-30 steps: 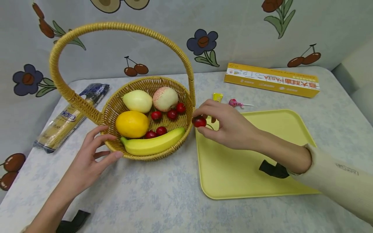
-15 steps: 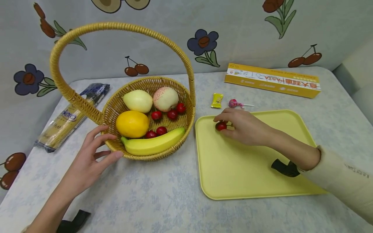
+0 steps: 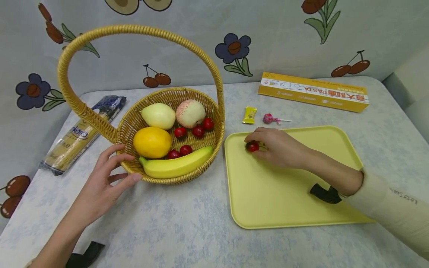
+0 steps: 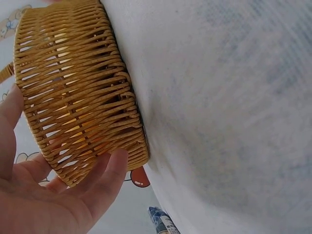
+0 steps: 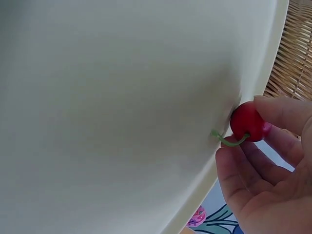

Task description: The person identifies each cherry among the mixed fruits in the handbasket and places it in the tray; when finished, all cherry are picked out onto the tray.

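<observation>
In the head view my left hand (image 3: 102, 186), fingers apart, touches the basket (image 3: 208, 140) and my right hand (image 3: 279, 147) pinches a cherry (image 3: 252, 146) over the tray (image 3: 278, 203); the left wrist view shows my left fingers spread against the basket, the right wrist view the cherry clamped beside the tray's rim.

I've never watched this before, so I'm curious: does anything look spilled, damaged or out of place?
Nothing looks spilled or damaged. The one mild oddity is a lone cherry, pinched by the right hand near a corner of the yellow tray, while five other cherries sit in the basket.
</observation>
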`<move>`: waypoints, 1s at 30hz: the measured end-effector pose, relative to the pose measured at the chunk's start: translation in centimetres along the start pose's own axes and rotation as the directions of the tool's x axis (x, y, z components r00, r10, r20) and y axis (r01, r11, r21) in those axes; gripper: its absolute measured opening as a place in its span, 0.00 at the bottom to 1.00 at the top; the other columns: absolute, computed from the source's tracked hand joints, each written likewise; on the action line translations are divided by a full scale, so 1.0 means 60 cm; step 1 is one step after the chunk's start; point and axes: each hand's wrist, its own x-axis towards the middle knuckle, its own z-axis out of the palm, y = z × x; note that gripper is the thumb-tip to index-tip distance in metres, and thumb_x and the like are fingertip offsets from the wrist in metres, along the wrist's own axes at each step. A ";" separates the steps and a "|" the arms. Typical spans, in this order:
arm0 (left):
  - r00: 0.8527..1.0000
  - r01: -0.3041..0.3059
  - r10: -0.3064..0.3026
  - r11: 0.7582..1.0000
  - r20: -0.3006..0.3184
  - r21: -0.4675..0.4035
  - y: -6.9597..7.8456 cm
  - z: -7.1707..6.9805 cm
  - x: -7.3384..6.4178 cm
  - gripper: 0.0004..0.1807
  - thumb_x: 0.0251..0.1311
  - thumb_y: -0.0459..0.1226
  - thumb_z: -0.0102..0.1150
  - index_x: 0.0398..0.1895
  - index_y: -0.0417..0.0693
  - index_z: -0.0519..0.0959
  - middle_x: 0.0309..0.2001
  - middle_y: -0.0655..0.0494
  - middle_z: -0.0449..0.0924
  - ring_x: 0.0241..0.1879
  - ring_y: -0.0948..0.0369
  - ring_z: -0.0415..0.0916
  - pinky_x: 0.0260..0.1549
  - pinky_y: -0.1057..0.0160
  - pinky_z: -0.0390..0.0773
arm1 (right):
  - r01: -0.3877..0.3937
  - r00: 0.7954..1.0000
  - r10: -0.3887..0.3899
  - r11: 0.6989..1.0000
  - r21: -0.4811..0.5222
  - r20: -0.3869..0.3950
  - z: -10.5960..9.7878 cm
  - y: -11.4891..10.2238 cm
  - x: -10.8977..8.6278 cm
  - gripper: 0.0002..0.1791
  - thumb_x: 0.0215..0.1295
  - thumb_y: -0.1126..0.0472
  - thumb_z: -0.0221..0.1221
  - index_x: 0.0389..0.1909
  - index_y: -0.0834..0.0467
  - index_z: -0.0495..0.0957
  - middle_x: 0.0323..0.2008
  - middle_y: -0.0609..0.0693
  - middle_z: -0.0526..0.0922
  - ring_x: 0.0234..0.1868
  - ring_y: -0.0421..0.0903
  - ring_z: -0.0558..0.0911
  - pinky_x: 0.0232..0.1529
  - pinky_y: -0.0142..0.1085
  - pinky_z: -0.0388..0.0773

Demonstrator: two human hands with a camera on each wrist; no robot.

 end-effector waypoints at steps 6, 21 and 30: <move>1.000 -0.004 0.004 1.000 0.000 -0.004 0.001 0.001 0.002 0.21 0.64 0.35 0.65 0.56 0.36 0.73 0.72 0.42 0.50 0.66 0.41 0.54 0.42 0.84 0.71 | -0.004 1.000 0.004 1.000 0.026 0.008 -0.006 -0.001 -0.005 0.16 0.61 0.66 0.67 0.50 0.62 0.81 0.45 0.53 0.82 0.43 0.46 0.79 0.46 0.43 0.78; 1.000 -0.029 0.029 0.999 -0.004 -0.026 -0.002 0.002 0.000 0.20 0.64 0.32 0.64 0.56 0.36 0.73 0.72 0.44 0.50 0.66 0.43 0.53 0.42 0.83 0.72 | 0.143 0.980 -0.128 0.985 0.093 -0.152 -0.029 -0.070 0.015 0.11 0.65 0.63 0.63 0.47 0.60 0.84 0.42 0.49 0.85 0.40 0.42 0.81 0.36 0.39 0.80; 1.000 -0.025 0.025 0.999 0.000 -0.020 -0.004 0.001 -0.001 0.20 0.64 0.33 0.64 0.57 0.36 0.73 0.73 0.44 0.49 0.66 0.42 0.53 0.42 0.83 0.71 | 0.283 0.953 -0.278 0.959 0.030 -0.117 -0.038 -0.137 0.073 0.11 0.65 0.62 0.63 0.48 0.58 0.83 0.44 0.48 0.82 0.43 0.43 0.78 0.44 0.38 0.76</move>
